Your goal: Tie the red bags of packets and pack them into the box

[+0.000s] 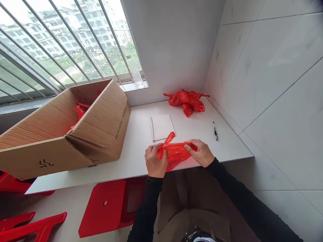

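Stretched between my two hands is a red plastic bag (pixel 176 155), held at the front edge of the white table. My left hand (pixel 155 160) grips its upper left side, and a loop of the bag sticks up beyond my fingers. With thumb and fingers pinched together, my right hand (pixel 200 153) holds the upper right side. Behind the bag lies a notepad (pixel 163 126) with its cover folded back. A heap of knotted red plastic bags (pixel 187 101) rests against the back wall.
A big open cardboard box (pixel 101 124) with red bags inside fills the table's left side. A black pen (pixel 215 133) lies on the right of the table (pixel 237 151). On the sill stands a clear bottle (pixel 135 72). Red stools (pixel 106 205) are below.
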Tool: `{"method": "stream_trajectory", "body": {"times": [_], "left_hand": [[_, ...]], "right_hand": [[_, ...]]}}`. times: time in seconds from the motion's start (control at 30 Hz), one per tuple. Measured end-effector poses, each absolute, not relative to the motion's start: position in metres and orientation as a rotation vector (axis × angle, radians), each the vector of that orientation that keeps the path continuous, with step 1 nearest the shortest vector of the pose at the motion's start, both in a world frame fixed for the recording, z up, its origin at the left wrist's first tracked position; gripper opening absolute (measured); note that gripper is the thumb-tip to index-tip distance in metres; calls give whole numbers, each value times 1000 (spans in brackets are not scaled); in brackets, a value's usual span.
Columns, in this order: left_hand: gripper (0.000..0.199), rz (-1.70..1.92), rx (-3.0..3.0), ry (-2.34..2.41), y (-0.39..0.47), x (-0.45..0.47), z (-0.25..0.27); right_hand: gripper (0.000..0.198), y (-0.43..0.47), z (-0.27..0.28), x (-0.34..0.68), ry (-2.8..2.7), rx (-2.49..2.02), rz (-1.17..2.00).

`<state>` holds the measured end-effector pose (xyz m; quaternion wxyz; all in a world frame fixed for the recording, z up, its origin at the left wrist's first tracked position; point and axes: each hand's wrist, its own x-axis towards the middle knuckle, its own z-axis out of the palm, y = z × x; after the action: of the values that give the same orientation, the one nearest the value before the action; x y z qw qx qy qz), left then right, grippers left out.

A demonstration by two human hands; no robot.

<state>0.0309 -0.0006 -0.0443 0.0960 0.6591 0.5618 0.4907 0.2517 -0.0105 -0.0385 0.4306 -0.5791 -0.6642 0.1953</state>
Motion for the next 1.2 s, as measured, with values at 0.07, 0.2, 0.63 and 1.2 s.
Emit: {"method": "stream_trajectory", "body": {"times": [0.07,0.2,0.63,1.2], "left_hand": [[16,1591,1905,1729,-4,26,-39],[20,1708,1634,1754,-27,6,-37],[39,1369,1137,1426,-58,16,-37],[16,1459,1705,1241,-76,4,-12]], "right_hand": [[29,-15,-35,254,-1580,-1448,535],[25,-32,-38,274,-1384,-1458,797],[34,-14,4,225,-2220,-1550,-223],[7,-5,1,243,-1967,-1629,-126]]}}
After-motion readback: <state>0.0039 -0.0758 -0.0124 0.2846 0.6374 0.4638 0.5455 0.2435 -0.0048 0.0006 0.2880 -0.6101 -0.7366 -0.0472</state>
